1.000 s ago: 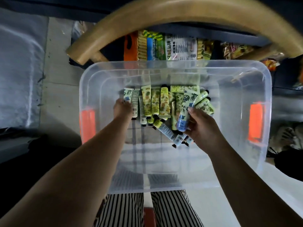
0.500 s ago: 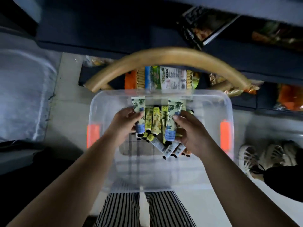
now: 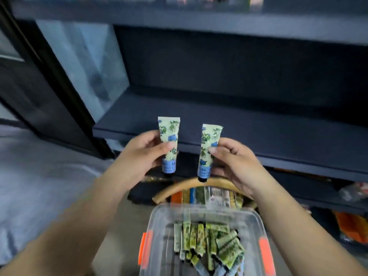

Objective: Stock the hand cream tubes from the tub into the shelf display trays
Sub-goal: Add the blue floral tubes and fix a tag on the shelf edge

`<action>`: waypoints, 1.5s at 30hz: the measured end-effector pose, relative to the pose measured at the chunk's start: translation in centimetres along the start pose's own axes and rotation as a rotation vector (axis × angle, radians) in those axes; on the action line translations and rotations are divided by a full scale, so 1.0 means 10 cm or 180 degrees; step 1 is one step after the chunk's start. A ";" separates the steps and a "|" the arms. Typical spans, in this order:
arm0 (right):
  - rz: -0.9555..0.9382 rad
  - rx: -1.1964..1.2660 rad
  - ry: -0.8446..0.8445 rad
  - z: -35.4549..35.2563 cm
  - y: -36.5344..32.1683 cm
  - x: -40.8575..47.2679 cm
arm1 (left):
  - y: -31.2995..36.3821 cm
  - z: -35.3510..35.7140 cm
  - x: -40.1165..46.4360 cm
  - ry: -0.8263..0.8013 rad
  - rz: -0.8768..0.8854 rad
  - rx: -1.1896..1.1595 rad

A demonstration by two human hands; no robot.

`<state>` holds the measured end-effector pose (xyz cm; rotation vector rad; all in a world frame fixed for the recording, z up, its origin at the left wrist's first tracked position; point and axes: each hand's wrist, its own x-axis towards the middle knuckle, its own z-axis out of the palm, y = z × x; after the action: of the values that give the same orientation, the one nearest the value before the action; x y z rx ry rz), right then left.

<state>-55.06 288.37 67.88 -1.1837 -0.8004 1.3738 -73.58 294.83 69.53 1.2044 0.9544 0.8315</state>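
My left hand (image 3: 142,154) pinches a blue-and-green floral hand cream tube (image 3: 168,134), held upright with its cap down. My right hand (image 3: 235,162) pinches a second matching tube (image 3: 209,140) the same way. Both tubes are raised in front of a dark blue shelf board (image 3: 258,132), which is bare where I can see it. Below my hands sits the clear plastic tub (image 3: 159,216) with orange latches, holding several more tubes (image 3: 211,246) in green and yellow patterns. No display trays show in this view.
A curved wooden chair back (image 3: 179,189) arcs just behind the tub, with packaged goods (image 3: 209,196) on a low shelf beyond it. A glass door (image 3: 79,66) with a dark frame stands at left. Orange packets (image 3: 350,226) lie at lower right.
Both hands have lifted out of the tub, each carrying one blue floral tube, up to shelf height. The camera has tilted up from the tub toward the shelf.
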 end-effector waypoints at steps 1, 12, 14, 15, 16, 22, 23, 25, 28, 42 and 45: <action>-0.0142 -0.0072 -0.0028 0.08 -0.19 0.01 | 0.20 -0.04 0.01 0.0034 0.0161 0.0006; -0.1751 -0.0534 0.0276 0.88 -1.95 0.14 | 2.05 -0.38 0.55 -0.0340 0.1438 0.0251; -0.1915 -0.0594 0.0467 0.95 -2.16 0.25 | 2.25 -0.44 0.75 -0.0439 0.1516 0.0281; -0.1976 -0.0666 0.0572 0.98 -2.25 0.32 | 2.34 -0.48 0.87 -0.0478 0.1546 0.0285; -0.2023 -0.0731 0.0681 1.01 -2.32 0.39 | 2.40 -0.51 0.99 -0.0495 0.1568 0.0294; -0.2142 -0.0733 0.1336 1.09 -2.57 0.88 | 2.68 -0.58 1.73 -0.0594 0.1578 0.0479; -0.2145 -0.0718 0.1381 1.09 -2.59 0.95 | 2.71 -0.57 1.84 -0.0595 0.1559 0.0500; -0.2150 -0.0711 0.1407 1.07 -2.60 1.09 | 2.76 -0.52 2.07 -0.0600 0.1507 0.0473; -0.2161 -0.0698 0.1556 1.01 -2.54 1.31 | 2.80 -0.42 2.38 -0.0575 0.1439 0.0437; -0.2378 -0.0754 0.1905 0.72 -2.25 1.77 | 2.61 -0.05 2.94 -0.0509 0.1488 0.0673; -0.2312 -0.0738 0.1924 0.71 -2.26 1.78 | 2.59 -0.07 2.97 -0.0462 0.1520 0.0891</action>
<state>-53.33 310.64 87.31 -1.2185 -0.8338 0.3053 -63.50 326.66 90.45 1.7519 0.6853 0.9864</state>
